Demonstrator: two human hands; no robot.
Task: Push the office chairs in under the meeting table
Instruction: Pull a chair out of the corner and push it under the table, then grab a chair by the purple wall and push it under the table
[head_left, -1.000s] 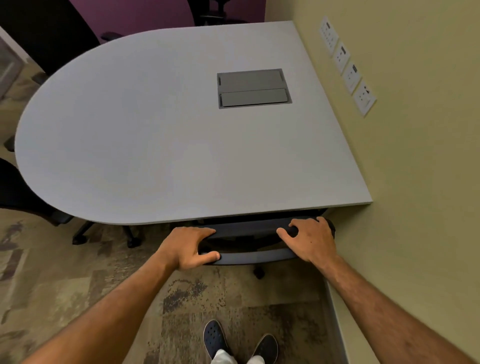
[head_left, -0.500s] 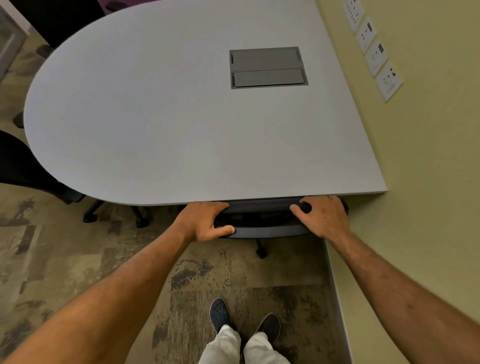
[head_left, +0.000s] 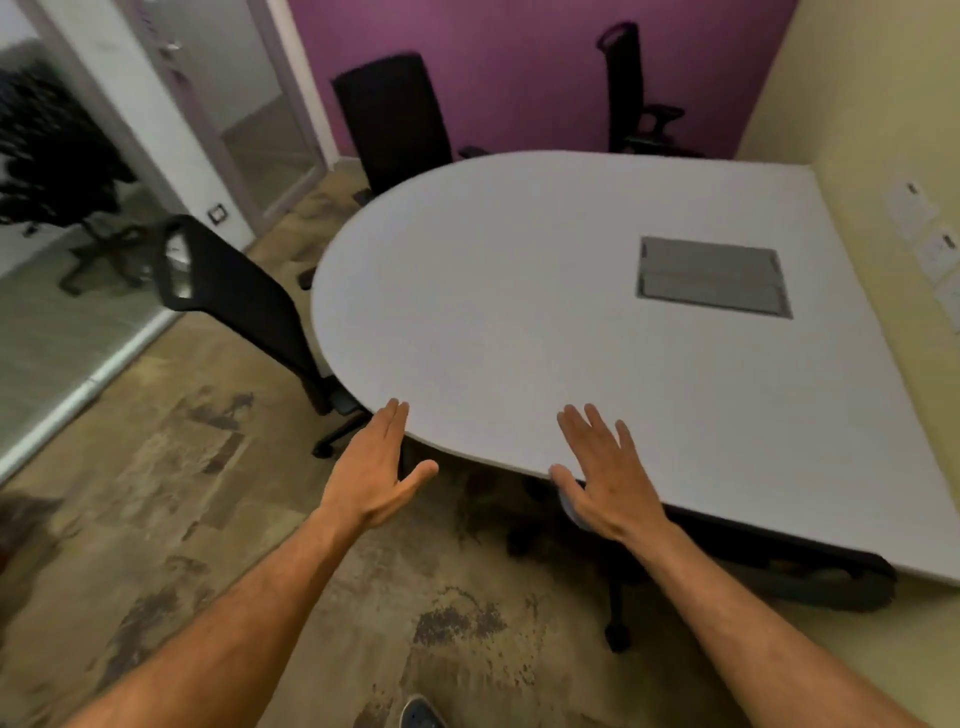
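Note:
The grey meeting table (head_left: 545, 322) has a rounded end towards the left. One black office chair (head_left: 810, 577) sits tucked under its near edge by the yellow wall; only the backrest top and base show. My left hand (head_left: 376, 473) hovers open just off the rounded edge, holding nothing. My right hand (head_left: 605, 478) is open with spread fingers over the table's near edge. A second black chair (head_left: 244, 306) stands at the rounded end, its back tilted away from the table. A third chair (head_left: 395, 119) stands at the far side, and a fourth (head_left: 631, 88) near the purple wall.
A grey cable hatch (head_left: 714, 283) is set into the tabletop. Wall sockets (head_left: 930, 234) line the yellow wall on the right. A glass partition (head_left: 67, 291) and door run along the left. Patterned carpet (head_left: 218, 519) covers the floor, and my shoe (head_left: 421, 714) shows at the bottom.
Both hands have let go of the near chair's backrest, which now sits under the table. My view has swung left and up, bringing the other chairs into sight.

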